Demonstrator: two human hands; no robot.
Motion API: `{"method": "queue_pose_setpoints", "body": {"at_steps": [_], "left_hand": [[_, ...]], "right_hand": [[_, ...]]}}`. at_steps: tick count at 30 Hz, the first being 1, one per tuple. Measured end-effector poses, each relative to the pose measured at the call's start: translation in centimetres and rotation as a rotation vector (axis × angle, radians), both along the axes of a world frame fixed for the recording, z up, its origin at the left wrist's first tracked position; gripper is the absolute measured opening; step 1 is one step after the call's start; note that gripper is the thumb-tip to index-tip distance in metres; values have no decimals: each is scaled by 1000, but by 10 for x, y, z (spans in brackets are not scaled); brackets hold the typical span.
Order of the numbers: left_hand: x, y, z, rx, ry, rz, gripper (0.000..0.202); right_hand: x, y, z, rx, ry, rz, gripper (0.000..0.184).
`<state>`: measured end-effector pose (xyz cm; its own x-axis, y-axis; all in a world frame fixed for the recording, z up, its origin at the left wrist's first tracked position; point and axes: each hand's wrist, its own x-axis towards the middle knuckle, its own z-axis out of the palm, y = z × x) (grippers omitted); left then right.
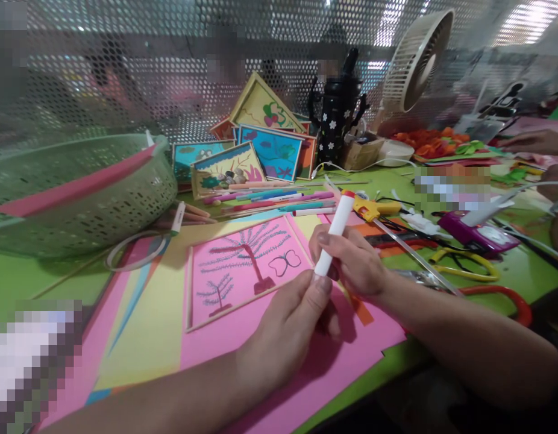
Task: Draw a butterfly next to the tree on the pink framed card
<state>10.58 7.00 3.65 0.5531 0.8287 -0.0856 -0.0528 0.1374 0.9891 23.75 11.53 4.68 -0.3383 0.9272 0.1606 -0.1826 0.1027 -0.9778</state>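
While both hands crowd the marker, its lower end is hidden between them, so cannot tell if a tip or a second cap is there. Left hand: fingers curled, fingertips pinched on the marker's bottom end, palm side not visible. Right hand: closed round the lower barrel, thumb on top. The marker is held tilted above the pink paper sheet, just right of the framed drawing. Several patches are pixelated and unreadable. Background behind the perforated mesh screen is too blurred to make out. Another person's hand is cut off at the far right edge.

Counts: 1 marker, 2 hands on it, 1 framed drawing with 2 trees and 1 butterfly outline. At least 5 framed pictures lean in a pile at the back, and overlap hides any more. 1 basket, 1 fan, 1 bottle, 1 glue gun, 1 tape ring, and a row of pens too overlapped to count.

Materials: marker is a white plastic cylinder with a red cap end. Drawing is on pink paper, edged with thin wooden sticks. Basket is green perforated plastic, round. Bottle is black with white flowers. Glue gun is yellow. Table is flat green
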Motion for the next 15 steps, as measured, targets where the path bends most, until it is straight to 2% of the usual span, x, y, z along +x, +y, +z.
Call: {"method": "queue_pose_setpoints", "body": {"at_steps": [2, 3, 6, 7, 11, 15], "left_hand": [[-3, -6, -1, -7, 25, -51, 56], [-5, -9, -2, -14, 41, -104, 59], [-11, -19, -2, 55, 67, -399, 57], [-12, -21, -1, 84, 75, -424, 57], [-11, -22, 1, 174, 122, -312, 46], [-11, -19, 1, 239, 141, -283, 27]], "right_hand": [[4, 6, 3, 2, 47, -66, 32], [7, 10, 5, 26, 116, -155, 34], [16, 21, 11, 75, 272, -307, 30], [17, 23, 11, 86, 288, -320, 29], [13, 24, 5, 46, 245, -251, 32], [8, 22, -1, 6, 214, -213, 32]]}}
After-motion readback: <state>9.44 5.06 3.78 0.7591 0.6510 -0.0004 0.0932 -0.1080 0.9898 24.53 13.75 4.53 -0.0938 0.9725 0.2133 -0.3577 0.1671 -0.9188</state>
